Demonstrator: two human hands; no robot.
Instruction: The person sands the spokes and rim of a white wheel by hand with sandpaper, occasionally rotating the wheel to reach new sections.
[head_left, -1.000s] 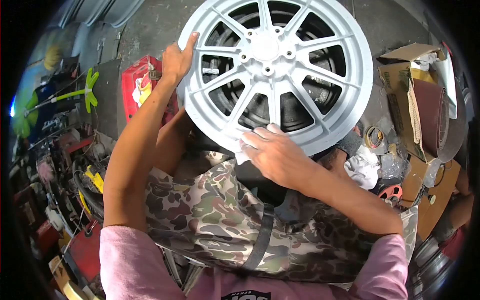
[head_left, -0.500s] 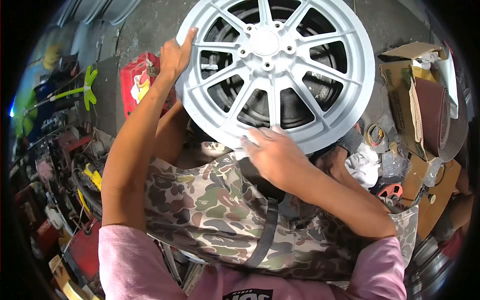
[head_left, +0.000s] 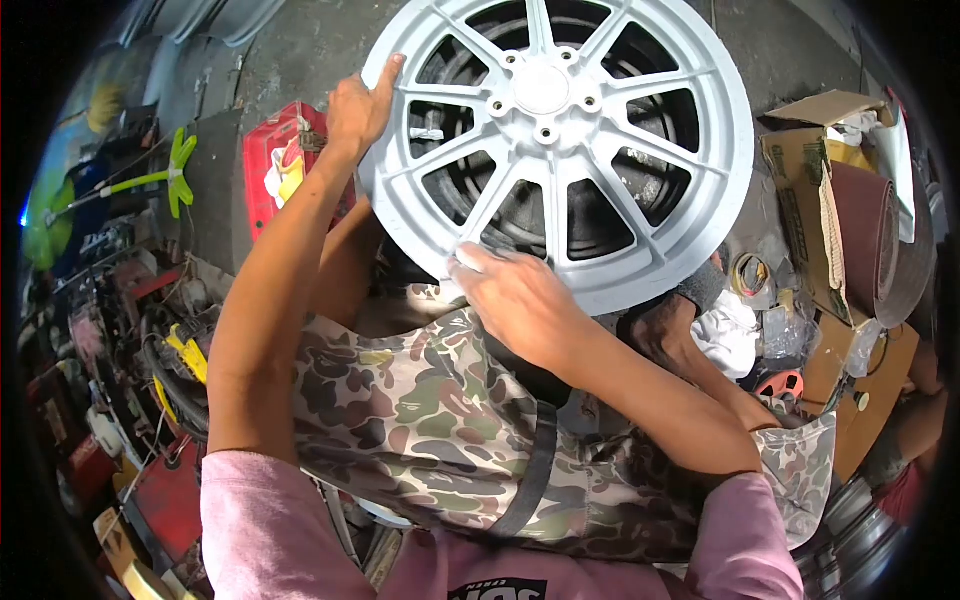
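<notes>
Wheel rim (head_left: 640, 225), coated grey-white, rests face-up against the person's camouflage apron (head_left: 420, 420), and the right hand (head_left: 515, 300) has slid leftward along its near edge since a second ago, fingers pressed together on a white pad (head_left: 462, 262). Left hand (head_left: 358, 105) stays clamped on the rim's left edge; rubbing is judged to be progressing around the lip.

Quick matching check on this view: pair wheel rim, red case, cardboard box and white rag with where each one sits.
Things:
1. wheel rim
2. red case
3. cardboard box
4. white rag

Places:
A. right of the rim, holding a sandpaper roll
B. under both hands: left hand, right hand
C. left of the rim, beyond the left forearm
D. on the floor below the rim's lower right edge

Pairs: 1-B, 2-C, 3-A, 4-D
</notes>
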